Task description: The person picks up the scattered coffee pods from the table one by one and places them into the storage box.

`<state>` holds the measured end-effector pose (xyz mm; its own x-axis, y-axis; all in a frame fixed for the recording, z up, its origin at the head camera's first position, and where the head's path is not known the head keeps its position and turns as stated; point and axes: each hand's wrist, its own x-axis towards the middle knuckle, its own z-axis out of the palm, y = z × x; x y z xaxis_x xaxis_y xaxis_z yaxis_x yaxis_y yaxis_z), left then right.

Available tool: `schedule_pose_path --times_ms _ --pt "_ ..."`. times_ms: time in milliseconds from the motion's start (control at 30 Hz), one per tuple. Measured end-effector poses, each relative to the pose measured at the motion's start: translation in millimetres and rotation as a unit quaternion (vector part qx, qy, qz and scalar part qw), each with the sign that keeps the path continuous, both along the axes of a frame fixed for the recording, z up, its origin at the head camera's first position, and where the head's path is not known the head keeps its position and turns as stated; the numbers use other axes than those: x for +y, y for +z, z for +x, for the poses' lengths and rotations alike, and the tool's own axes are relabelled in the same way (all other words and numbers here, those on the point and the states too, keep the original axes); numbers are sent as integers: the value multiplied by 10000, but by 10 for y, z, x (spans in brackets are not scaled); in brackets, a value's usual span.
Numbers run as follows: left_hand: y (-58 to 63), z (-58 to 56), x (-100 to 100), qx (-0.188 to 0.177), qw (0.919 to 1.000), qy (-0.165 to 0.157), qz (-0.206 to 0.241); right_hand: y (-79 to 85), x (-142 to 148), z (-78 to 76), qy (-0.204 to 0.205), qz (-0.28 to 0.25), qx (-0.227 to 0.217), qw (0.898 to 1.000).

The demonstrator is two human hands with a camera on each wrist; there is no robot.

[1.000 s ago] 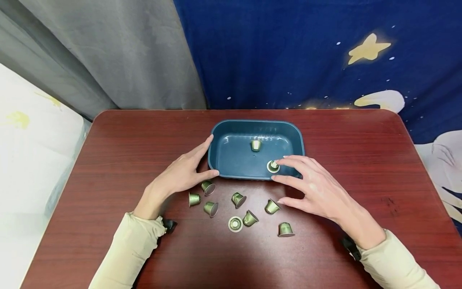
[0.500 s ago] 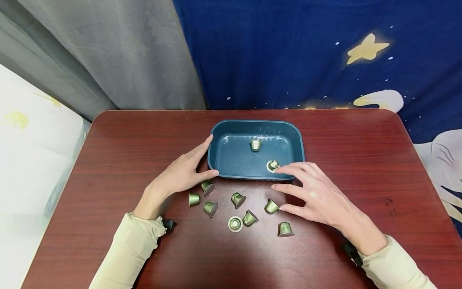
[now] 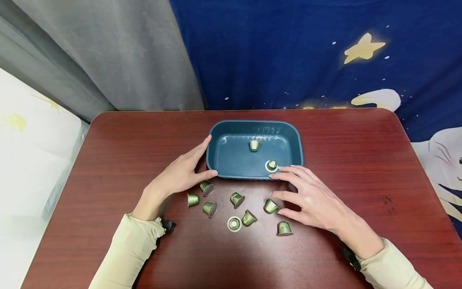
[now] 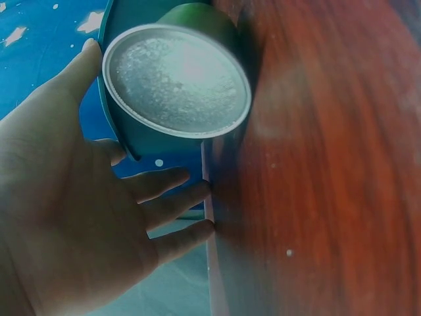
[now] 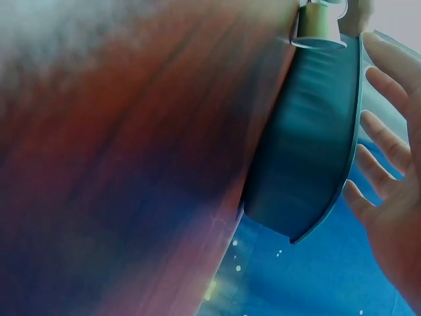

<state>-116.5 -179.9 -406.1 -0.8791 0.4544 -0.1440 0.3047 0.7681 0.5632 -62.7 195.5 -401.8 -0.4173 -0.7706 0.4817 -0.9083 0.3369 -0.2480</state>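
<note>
A dark teal plastic tub holds two green coffee capsules, one near its middle and one at the front right. My left hand lies along the tub's left side, thumb and fingertips at the rim. At the front right corner, my right hand has loosely bent, spread fingers over the rim and table, with nothing held. Its thumb is close to a capsule on the table. In the left wrist view, a capsule's silver foil lid appears large beyond the hand.
Several more green capsules lie in front of the tub: a left cluster, a middle group and one at right. The reddish wooden table ends at grey and blue curtains.
My right hand has drawn back from the front-right capsule in the tub, toward the near rim and table. That capsule stays in the tub. The left hand stays at the tub's side.
</note>
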Motion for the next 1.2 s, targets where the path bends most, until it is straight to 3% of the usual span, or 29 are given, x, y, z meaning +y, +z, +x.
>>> schedule_pose_path --times_ms 533,933,1200 --pt "10 -14 0 -22 10000 -32 26 14 -12 118 -288 118 113 9995" --pt "5 -1 -1 29 10000 -23 20 -19 26 128 -511 954 -566 9925" --pt "6 0 2 28 10000 1 26 -21 17 106 -504 1195 -825 9881"
